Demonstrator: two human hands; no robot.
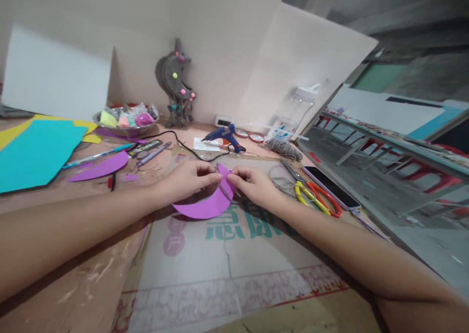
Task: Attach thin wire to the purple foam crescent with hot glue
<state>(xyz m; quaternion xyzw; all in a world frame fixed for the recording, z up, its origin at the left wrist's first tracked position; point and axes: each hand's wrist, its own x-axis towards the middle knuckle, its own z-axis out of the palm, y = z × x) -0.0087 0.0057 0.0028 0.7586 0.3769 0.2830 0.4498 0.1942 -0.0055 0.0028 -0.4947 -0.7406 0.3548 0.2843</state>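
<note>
A purple crescent point(205, 208) cut from a paper-like sheet is held just above a printed cardboard sheet point(198, 269). My left hand point(196, 179) pinches at its upper left edge, thumb against fingertips. Opposite it, my right hand point(251, 182) pinches the right edge near the upper tip. A grey strand of yarn point(224, 192) crosses the crescent between my hands, and a thin strand hangs down over the cardboard. Whether the left fingertips also grip the yarn is hidden. Behind my hands lies a blue glue gun point(225, 136) on its side.
Scissors point(317, 196), a phone point(331, 187) and a grey yarn bundle point(284, 149) lie right. On the left are turquoise sheets point(36, 152), another purple piece point(100, 168), pens point(153, 155) and a metal bowl point(126, 129) of bagged clay. A decorated grey moon point(176, 81) stands behind.
</note>
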